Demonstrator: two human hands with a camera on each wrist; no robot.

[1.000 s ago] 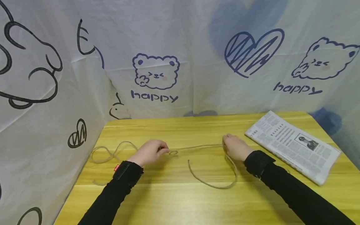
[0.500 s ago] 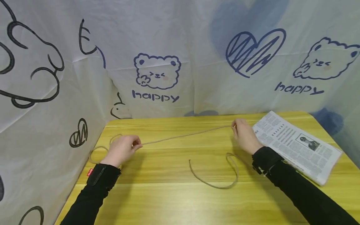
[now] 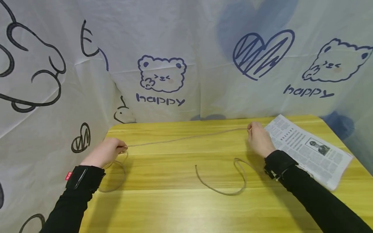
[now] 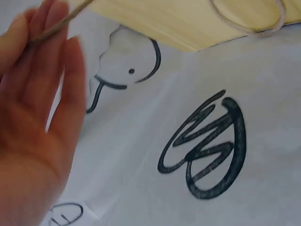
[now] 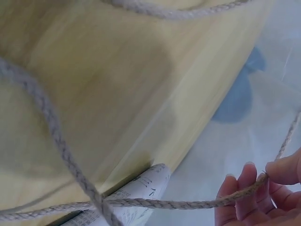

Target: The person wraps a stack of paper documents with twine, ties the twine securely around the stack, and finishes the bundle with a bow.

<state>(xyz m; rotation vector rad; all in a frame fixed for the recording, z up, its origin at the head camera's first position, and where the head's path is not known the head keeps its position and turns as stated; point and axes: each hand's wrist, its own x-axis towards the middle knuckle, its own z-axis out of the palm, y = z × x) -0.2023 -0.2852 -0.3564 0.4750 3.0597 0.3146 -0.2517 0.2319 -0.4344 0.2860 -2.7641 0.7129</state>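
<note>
A tan rope point(image 3: 186, 138) stretches nearly straight over the wooden bench point(image 3: 163, 207), left to right, its right side slanting slightly away. Left hand point(image 3: 106, 151) and right hand point(image 3: 259, 139) each pinch it. Its loose tail's tip point(image 3: 196, 166) points toward the bench's far side.

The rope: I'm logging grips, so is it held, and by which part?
The left hand and right hand each hold the rope partway along, with a span between them.

Rough fibre rope point(image 5: 160, 204), glossy wood-grain tabletop point(image 3: 175, 207)
</note>
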